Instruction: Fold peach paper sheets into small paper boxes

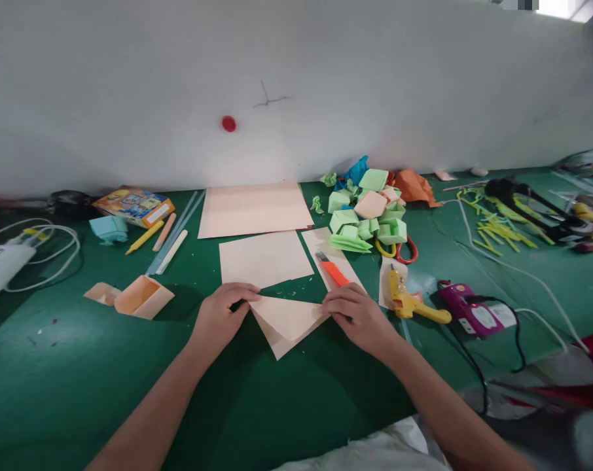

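- A pale wall [154,78] stands behind a green table [105,386].
- The paper [289,317] lies on the near part of the table, between the two hands, doubled into a rough triangle; its fold runs along the far side and its two tips, slightly out of line, point toward the person.
- The left hand [228,311] has thumb and fingers together, pinched on the paper's left corner.
- The right hand [359,316] is closed on the right corner; most of the paper sits between the two grips, on the near side of a line joining them.
- Just beyond the right hand, a knife [334,271] rests on a strip [312,241].
- A sheet [264,260] lies just beyond the fold.
- Left of the left hand is a box [146,299]; right of the right hand, a glue gun [414,306].
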